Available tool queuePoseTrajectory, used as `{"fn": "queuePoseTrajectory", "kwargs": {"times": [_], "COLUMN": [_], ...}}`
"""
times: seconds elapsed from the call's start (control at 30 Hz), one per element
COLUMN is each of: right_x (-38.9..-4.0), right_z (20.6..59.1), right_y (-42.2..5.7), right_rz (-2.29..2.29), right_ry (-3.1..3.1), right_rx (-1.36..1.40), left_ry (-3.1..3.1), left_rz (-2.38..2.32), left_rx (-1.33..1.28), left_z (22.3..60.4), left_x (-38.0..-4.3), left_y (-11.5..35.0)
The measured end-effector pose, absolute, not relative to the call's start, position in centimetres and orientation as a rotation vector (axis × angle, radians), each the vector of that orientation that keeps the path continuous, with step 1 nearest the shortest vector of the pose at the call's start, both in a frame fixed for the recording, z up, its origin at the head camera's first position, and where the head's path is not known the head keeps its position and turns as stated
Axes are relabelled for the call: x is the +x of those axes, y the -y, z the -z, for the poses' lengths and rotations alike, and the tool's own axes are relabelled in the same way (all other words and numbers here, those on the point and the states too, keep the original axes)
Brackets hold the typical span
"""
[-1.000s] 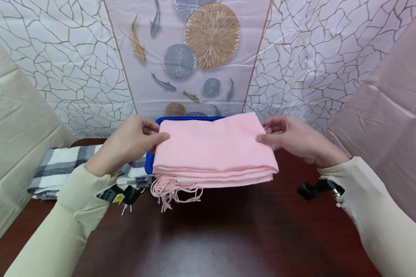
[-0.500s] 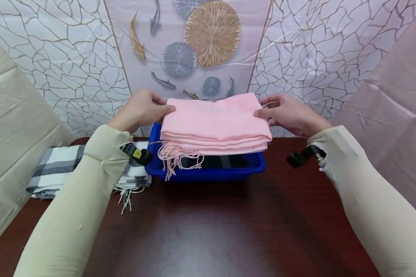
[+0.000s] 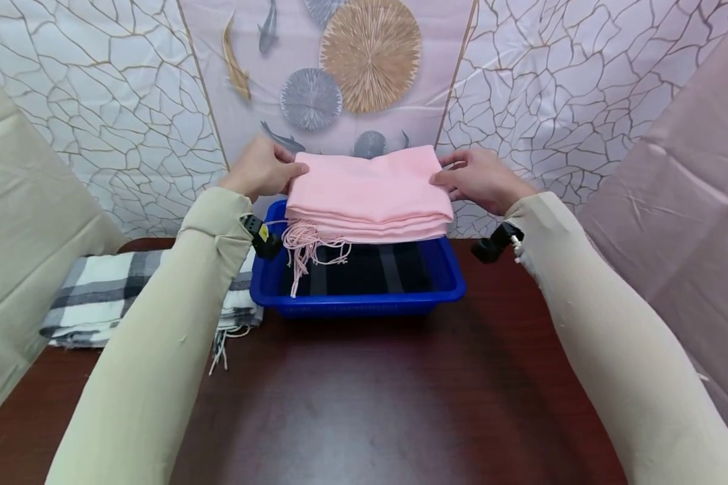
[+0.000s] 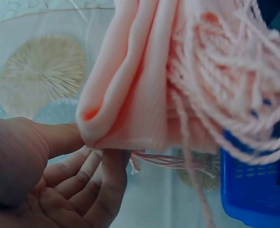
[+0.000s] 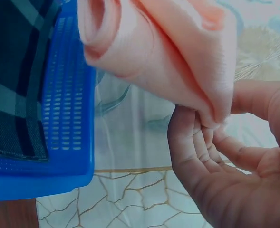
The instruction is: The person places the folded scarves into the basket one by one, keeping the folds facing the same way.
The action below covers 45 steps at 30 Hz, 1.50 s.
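A folded pink scarf [image 3: 367, 188] with a twisted fringe [image 3: 303, 242] hangs over the back of a blue plastic basket [image 3: 358, 304]. My left hand [image 3: 262, 168] pinches its left end between thumb and fingers; the left wrist view shows the layered folds [image 4: 125, 76] above that hand. At the opposite end my right hand [image 3: 476, 178] pinches the scarf's edge, thumb on top and fingers beneath. Inside the basket lies a dark folded cloth with grey stripes [image 3: 376, 269], partly hidden by the scarf. The fringe dangles down over the basket's left part.
A folded black-and-white plaid scarf [image 3: 106, 293] lies on the table left of the basket, partly behind my left sleeve. The dark red wooden table [image 3: 352, 391] extends in front. A patterned cloth [image 3: 540, 94] hangs close behind the basket.
Both hands have moved the pink scarf up and away from me, toward the back of the basket. The basket's front and the dark cloth inside have come into sight.
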State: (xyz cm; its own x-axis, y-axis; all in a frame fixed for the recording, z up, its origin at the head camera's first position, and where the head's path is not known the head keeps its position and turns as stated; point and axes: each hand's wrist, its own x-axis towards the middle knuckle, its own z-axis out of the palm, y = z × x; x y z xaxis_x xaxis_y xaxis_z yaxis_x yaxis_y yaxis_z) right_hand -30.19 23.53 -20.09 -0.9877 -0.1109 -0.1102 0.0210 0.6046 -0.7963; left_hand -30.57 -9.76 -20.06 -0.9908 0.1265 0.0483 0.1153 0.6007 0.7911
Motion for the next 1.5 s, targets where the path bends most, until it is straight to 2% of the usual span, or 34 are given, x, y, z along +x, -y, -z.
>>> {"fn": "queuePoseTrajectory", "kwargs": {"times": [0.27,0.5,0.77,1.1,1.5], "right_x": [-32.5,-33.4,-33.5,-33.4,-33.1], "right_z": [22.3,24.9,27.5,30.7,31.4], "right_y": [-22.3,-22.1,-21.8,-20.8,-20.3], "right_rz": [1.389,1.361,1.341,1.195,1.009], "right_ry": [-2.632,-2.607,-2.573,-2.544,-2.51], "right_rx": [-0.079,-0.058,-0.054,-0.004,-0.01], "left_ry": [-2.944,-2.876,-2.844,-2.761,-2.731], "left_rz": [-1.301,-1.244,-1.032,-0.739,-0.687], "left_rx": [0.264,0.197,0.224,0.097,0.038], "left_z": [22.3,24.7,27.1,28.7,30.2], "left_x": [-32.0,-32.8,-33.3,-33.4,-33.2], "left_y": [10.7,10.6,10.7,10.1,8.8]}}
